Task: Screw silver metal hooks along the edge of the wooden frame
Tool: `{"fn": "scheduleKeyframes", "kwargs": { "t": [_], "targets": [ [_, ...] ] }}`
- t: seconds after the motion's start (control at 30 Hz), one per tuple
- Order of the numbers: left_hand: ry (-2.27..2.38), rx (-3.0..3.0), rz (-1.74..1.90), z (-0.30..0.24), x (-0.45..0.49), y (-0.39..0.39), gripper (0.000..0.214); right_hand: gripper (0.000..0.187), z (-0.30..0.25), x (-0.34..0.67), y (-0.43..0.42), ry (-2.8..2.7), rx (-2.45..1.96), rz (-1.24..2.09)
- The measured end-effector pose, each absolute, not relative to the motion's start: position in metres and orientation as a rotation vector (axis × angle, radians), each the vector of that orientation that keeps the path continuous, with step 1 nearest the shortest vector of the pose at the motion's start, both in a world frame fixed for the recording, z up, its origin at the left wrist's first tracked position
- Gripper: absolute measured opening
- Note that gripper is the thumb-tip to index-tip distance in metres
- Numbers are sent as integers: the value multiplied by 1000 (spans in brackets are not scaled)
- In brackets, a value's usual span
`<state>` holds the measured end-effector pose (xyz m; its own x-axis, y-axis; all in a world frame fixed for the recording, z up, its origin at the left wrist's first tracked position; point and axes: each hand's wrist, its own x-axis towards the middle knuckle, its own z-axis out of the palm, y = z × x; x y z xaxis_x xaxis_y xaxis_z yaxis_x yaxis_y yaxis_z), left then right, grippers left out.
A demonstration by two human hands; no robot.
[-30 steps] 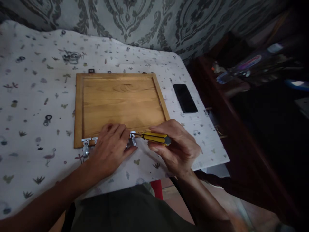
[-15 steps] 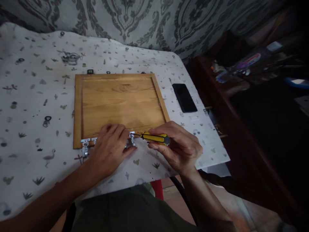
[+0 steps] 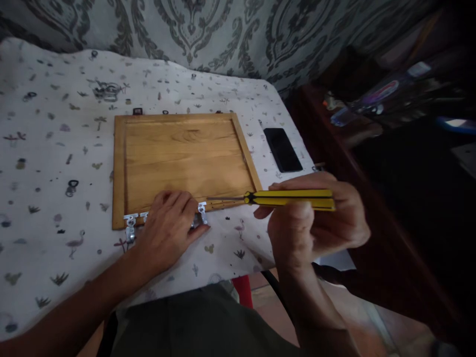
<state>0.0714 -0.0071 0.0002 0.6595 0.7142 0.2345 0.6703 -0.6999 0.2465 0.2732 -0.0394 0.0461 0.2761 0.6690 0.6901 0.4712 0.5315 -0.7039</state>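
A framed wooden panel, like a small cabinet door, lies flat on the table. Along its near edge sit silvery metal hinges: one hinge toward the left corner, another hinge further right. My left hand lies over that edge between them, fingers bent on the wood and thumb beside the right-hand hinge, gripping metal hardware it partly covers. In my right hand is a yellow-and-black screwdriver, held level. Its thin shaft points left, and the tip is near the right-hand hinge, apart from it.
A black phone lies right of the panel on the patterned tablecloth. Dark small pieces show at the panel's far edge. Beyond the table's right edge, a plastic bottle lies on dark furniture. A patterned fabric stands behind.
My right hand has drawn the screwdriver back to the right, off the right-hand hinge, and its grip on the handle has turned. My left hand has stayed in place.
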Motion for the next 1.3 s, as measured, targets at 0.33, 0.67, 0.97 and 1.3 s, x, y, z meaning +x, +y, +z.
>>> {"fn": "scheduleKeyframes", "kwargs": {
  "t": [0.33,0.67,0.97,1.3],
  "targets": [
    [1155,2721,446,1,71,-8,29,12,25,277,-42,-1557,-1167,276],
    [1154,2716,439,0,72,-7,26,12,22,275,-39,-1633,-1179,288],
    [1177,2673,336,11,73,-5,30,13,23,273,-38,-1660,-1152,275],
    [1175,2529,348,35,30,-3,42,11,19,273,-38,-1633,-1143,269]
  ]
}}
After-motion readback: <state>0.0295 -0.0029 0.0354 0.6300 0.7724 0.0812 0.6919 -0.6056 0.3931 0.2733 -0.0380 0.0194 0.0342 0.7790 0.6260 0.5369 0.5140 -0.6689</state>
